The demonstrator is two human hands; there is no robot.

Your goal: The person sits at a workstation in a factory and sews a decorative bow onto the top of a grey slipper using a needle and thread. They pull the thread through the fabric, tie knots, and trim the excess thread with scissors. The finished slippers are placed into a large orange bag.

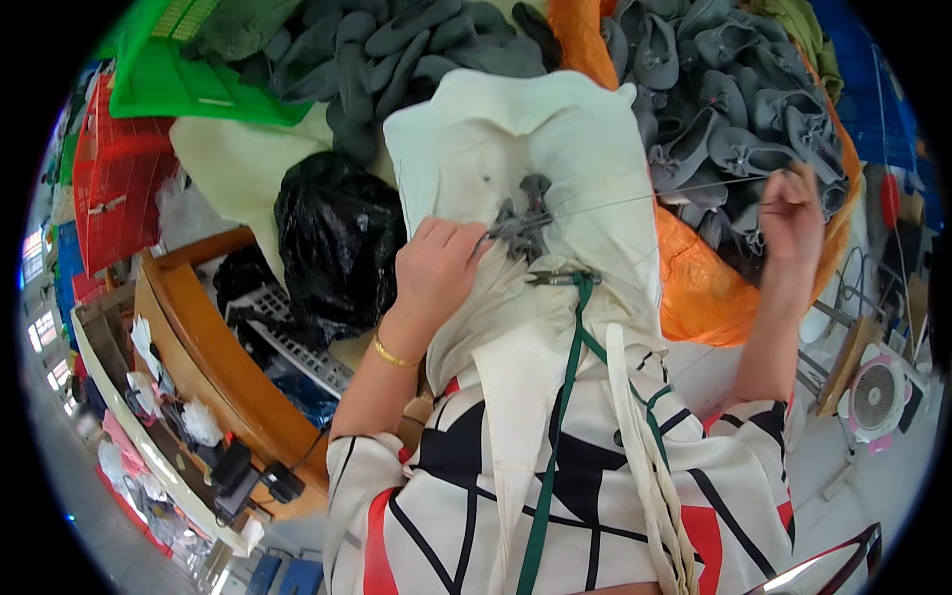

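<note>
A white padded cushion [585, 149] lies over my lap, with several small dark grey fabric bows [521, 223] in its middle. My left hand [436, 266] is closed at the left of the bows, its fingertips pinching the edge of one. From there a thin grey thread [645, 200] runs taut to the right. Its far end is pinched in my right hand [791, 213], raised out beside the orange sack; a needle there is too small to make out. Small metal snips [560, 279] on a green ribbon [567, 397] rest just below the bows.
Grey slip-on shoes [724, 109] fill an orange sack [704, 288] at the right. More grey shoes [397, 55] pile up beyond the cushion, beside a green crate [188, 84]. A black plastic bag [337, 238] and wooden desk [213, 337] stand left; a small fan [878, 395] is at right.
</note>
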